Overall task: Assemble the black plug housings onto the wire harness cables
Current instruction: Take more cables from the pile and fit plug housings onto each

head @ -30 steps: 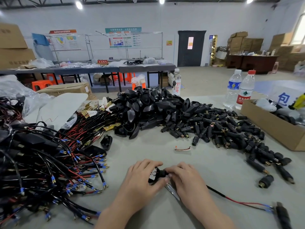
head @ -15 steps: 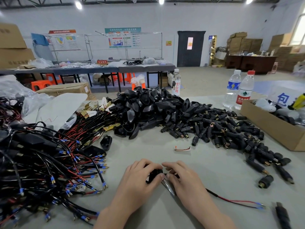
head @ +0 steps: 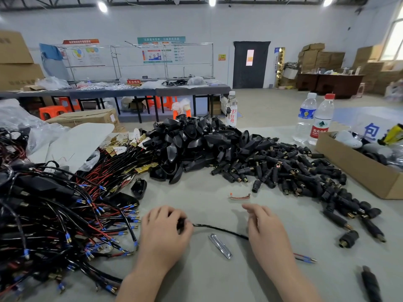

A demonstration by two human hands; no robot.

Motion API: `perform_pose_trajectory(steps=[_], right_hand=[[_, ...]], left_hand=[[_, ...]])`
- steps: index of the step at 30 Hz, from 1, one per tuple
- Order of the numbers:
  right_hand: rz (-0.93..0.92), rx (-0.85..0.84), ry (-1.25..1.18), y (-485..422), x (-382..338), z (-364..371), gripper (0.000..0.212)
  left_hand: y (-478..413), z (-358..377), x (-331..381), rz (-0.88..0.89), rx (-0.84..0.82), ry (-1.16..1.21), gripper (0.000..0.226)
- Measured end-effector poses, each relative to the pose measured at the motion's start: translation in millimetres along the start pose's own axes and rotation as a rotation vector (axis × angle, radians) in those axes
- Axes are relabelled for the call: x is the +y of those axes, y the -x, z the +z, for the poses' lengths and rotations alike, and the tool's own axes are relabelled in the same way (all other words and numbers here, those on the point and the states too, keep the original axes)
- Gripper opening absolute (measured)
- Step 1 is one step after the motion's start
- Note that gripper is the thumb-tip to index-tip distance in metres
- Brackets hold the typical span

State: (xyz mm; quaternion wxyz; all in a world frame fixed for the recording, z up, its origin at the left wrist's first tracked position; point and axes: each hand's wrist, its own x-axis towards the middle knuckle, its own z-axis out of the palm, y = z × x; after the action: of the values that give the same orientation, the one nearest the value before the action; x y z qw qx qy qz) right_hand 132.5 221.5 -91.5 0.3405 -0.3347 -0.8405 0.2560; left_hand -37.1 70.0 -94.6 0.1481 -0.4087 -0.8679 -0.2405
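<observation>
My left hand [head: 162, 234] grips a black plug housing [head: 180, 224] on the end of a black cable [head: 220, 229]; most of the housing is hidden under my fingers. The cable runs right, under my right hand [head: 267, 234], to red and black leads with blue terminals [head: 305, 258]. My right hand hovers with its fingers loosely spread and holds nothing. A small metal tool [head: 220, 246] lies on the table between my hands. A heap of black housings [head: 196, 144] is piled at the middle back.
Finished and loose wire harnesses [head: 61, 214] are heaped at the left. Several black barrel connectors [head: 294, 175] spread to the right. A cardboard box [head: 359, 168] stands at the right edge, with two water bottles [head: 314, 118] behind it. A small copper clip [head: 239, 196] lies ahead of my hands.
My hands have parted: the right one let go of the housing and moved right, dropping the metal tool onto the table. The left one drew the housing and cable leftward.
</observation>
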Motion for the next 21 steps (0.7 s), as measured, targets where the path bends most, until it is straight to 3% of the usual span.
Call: perform_pose_trajectory(steps=[3,6,12,21], right_hand=[[0.054,-0.030,0.061,-0.3,4.2,-2.3,0.030],[0.074,-0.070,0.103,0.4,7.0,-0.1,0.028],[0.027,-0.139,0.192,-0.5,11.7,3.4,0.057],[0.010,-0.133,0.213,-3.5,21.0,10.1,0.064]], left_hand=[[-1.4,-1.5,-4.7,-0.023,0.081,-0.029,0.040],[0.2,0.4,4.4,0.075,0.096,0.038,0.034],[7.3,12.6,35.7,0.333,0.051,0.094,0.015],[2.5,18.6,34.0,0.279,-0.077,0.039,0.007]])
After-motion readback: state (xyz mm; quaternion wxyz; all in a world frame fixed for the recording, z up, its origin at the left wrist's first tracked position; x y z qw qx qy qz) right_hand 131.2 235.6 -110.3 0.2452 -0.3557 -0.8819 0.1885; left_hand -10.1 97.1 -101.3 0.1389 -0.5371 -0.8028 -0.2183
